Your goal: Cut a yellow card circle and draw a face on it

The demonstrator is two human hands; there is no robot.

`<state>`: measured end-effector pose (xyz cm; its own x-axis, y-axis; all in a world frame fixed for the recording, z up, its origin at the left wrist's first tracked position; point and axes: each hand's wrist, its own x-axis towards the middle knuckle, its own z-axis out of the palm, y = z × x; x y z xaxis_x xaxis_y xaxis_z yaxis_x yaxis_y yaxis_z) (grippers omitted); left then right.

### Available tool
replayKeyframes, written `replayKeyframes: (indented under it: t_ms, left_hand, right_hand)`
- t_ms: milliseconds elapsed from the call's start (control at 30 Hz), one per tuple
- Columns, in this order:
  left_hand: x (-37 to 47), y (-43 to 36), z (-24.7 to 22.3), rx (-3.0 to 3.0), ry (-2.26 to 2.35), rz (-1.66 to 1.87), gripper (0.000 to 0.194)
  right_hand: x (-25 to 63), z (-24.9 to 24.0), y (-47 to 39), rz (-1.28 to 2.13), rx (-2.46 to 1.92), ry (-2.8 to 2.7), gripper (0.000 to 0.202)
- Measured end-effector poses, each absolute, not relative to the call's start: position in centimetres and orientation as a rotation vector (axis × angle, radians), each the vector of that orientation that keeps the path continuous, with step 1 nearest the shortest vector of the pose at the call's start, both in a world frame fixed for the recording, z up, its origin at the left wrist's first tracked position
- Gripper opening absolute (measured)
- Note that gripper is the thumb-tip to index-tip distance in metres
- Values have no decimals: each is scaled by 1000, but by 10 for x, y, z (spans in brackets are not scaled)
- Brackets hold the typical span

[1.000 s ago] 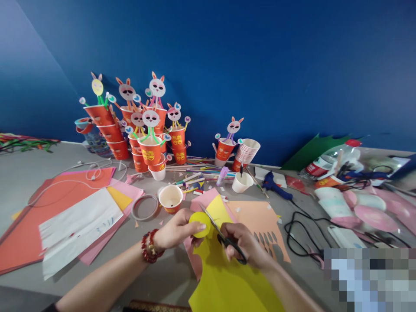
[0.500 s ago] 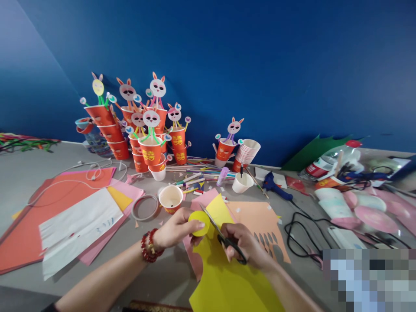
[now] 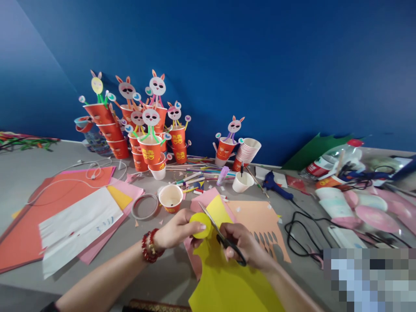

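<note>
Between the thumb and fingers of my left hand (image 3: pixel 182 227) is a small yellow paper disc (image 3: pixel 199 220), held upright. My right hand (image 3: pixel 242 242) is closed around the dark handles of a pair of scissors (image 3: pixel 211 219). Their blades point up and left, just beside the disc's right edge. Below both hands lies a large yellow paper sheet (image 3: pixel 234 281) with a curved notch in its left edge. Peach paper (image 3: pixel 253 212) with leaf-shaped cutouts sits to the right, and pink paper (image 3: pixel 204 199) shows behind the yellow sheet.
Red cups with rabbit figures (image 3: pixel 151 147) are stacked along the blue wall. A paper cup (image 3: pixel 170 197) and a tape roll (image 3: pixel 144 207) stand left of centre. A glue gun (image 3: pixel 276 186) with its black cord lies right. Red paper (image 3: pixel 19 234) covers the left side.
The disc in my left hand has shifted and turned very slightly beside the scissors. My right hand has hardly moved, and the other things stay in place.
</note>
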<state>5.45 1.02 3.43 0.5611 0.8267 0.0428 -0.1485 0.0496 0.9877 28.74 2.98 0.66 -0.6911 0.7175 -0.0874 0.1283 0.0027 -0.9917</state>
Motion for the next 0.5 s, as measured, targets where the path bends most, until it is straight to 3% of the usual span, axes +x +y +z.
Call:
replayKeyframes:
  t_ms: [233, 500]
  left_hand:
    - [53, 10, 32, 1312, 664, 822, 49]
    - [53, 11, 31, 1317, 670, 834, 52]
  right_hand:
    - [288, 5, 30, 1631, -886, -1875, 70]
    - [285, 0, 27, 1753, -924, -1758, 61]
